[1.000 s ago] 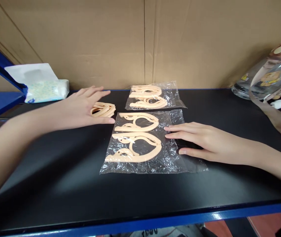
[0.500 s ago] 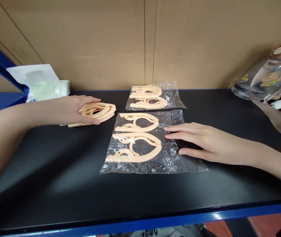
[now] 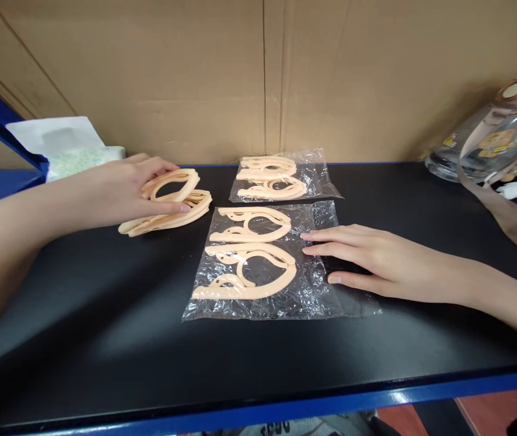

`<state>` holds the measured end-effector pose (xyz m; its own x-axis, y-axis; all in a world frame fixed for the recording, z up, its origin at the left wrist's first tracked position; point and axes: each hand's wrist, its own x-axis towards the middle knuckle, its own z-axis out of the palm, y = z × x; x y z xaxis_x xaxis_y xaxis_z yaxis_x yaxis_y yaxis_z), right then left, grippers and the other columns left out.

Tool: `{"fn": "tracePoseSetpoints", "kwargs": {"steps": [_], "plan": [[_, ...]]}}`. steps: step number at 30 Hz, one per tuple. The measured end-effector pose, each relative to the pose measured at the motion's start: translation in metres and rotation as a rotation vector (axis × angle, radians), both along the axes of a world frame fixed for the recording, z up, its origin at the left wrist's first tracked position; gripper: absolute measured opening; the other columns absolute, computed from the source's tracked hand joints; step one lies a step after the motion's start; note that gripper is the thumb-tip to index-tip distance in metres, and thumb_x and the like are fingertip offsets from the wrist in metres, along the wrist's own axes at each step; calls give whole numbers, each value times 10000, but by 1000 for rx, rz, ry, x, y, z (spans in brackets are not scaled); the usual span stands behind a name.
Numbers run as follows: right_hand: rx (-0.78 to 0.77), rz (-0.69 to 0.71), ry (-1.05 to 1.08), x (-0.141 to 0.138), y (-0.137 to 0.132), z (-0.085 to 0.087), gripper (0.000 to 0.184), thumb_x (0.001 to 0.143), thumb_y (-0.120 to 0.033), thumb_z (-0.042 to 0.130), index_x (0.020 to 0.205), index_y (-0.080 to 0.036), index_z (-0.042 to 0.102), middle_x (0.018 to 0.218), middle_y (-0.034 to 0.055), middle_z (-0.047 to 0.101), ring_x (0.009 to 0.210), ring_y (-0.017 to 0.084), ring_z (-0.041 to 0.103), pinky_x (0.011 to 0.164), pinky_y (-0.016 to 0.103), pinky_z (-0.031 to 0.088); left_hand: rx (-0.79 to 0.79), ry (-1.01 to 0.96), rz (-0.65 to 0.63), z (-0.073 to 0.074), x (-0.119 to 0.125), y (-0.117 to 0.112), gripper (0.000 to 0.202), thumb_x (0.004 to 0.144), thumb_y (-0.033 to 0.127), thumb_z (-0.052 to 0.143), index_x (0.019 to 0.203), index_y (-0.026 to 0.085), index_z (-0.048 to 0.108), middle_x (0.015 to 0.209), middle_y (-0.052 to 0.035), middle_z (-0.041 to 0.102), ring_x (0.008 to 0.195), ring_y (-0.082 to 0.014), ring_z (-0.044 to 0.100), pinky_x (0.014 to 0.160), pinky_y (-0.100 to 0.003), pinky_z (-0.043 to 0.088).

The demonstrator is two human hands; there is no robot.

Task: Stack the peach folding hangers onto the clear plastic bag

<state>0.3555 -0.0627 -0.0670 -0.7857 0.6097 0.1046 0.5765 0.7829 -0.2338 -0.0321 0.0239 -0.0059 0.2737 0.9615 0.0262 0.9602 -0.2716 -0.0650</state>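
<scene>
My left hand (image 3: 144,184) is closed on a peach plastic folding hanger (image 3: 186,181), its near end tipped up off a pile of similar hangers (image 3: 172,223) on the black table. The thumb lies along the hanger's side; the fingers behind are partly hidden. Right of the pile lies a clear plastic bag (image 3: 258,310) with two folded hangers (image 3: 263,292) side by side in it. My right hand (image 3: 367,260) rests open and flat on the bag's right part, fingers stretched toward the hangers. Behind it lies another clear bag (image 3: 315,172) holding folded hangers (image 3: 272,192).
A white tissue pack (image 3: 77,158) sits at the back left beside a blue frame post (image 3: 4,115). At the right stands a clear water bottle (image 3: 480,142) with a strap (image 3: 490,200). Cardboard (image 3: 172,79) walls the back; a blue edge (image 3: 313,402) runs along the table's front.
My left hand has raised the top hanger up from the pile, tilting it. My right hand and both bags have stayed in place.
</scene>
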Motion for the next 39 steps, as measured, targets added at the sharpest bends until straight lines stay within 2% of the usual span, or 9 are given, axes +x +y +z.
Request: {"fn": "tracePoseSetpoints", "kwargs": {"steps": [4,8,13,16,19,21,26,30,39], "plan": [[-8,2,26,0,0,-1,491,1068,-446,476,1475,-194,585,1546,120,596,1381,281,596,1130,516,509,252,-36,-139,-6,23,-19,681,1023,573,475,1537,132,402,1366,-157,485,1116,-312,609,1047,-489,489],[12,-18,46,1,-2,-1,577,1066,-459,484,1569,-178,454,1535,133,603,1364,279,605,1097,502,533,391,-8,-386,-19,47,-41,712,1038,582,427,1533,69,412,1369,-196,523,1124,-340,614,1019,-494,525],[78,-10,84,0,-3,-5,598,1051,-393,539,1591,-185,390,1440,137,671,1203,257,690,974,433,585,431,-52,-774,-38,72,-69,612,1063,476,440,1477,26,438,1337,-207,583,1197,-345,591,1014,-469,504],[179,-1,195,-4,-2,-7,561,1031,-287,576,1564,-218,415,1192,80,771,995,222,723,873,382,586,413,-118,-896,-52,81,-79,606,1056,463,478,1480,31,439,1339,-186,609,1204,-324,595,1029,-438,483],[301,-13,299,-9,-4,-5,432,1021,-161,529,1446,-238,540,854,2,724,758,185,661,753,327,548,365,-198,-942,-66,86,-82,667,1032,520,537,1482,37,447,1371,-174,609,1207,-302,591,1064,-399,460],[287,-23,364,-11,-8,-3,371,1027,-160,511,1383,-235,581,773,-18,664,696,168,625,706,298,528,373,-234,-964,-69,89,-83,674,1030,544,541,1464,34,462,1381,-172,611,1224,-296,581,1091,-391,444],[-92,-48,475,-22,-24,1,482,1026,-309,600,1484,-288,450,1028,4,727,890,152,708,791,257,574,428,-223,-986,-61,94,-90,588,1049,496,515,1398,24,511,1323,-175,645,1181,-298,602,1037,-400,466],[-307,-84,506,-27,-31,0,432,1041,-304,572,1457,-312,458,1002,-11,753,913,160,725,759,264,580,447,-161,-987,-55,96,-95,598,1022,508,570,1388,36,531,1299,-168,658,1126,-305,625,980,-409,473],[-451,-303,781,-20,-14,5,249,976,-346,668,1200,-244,628,825,-26,722,721,135,663,693,263,539,467,-188,-852,-60,87,-80,572,1053,414,527,1481,42,454,1380,-155,625,1232,-283,606,1040,-386,468]]}}
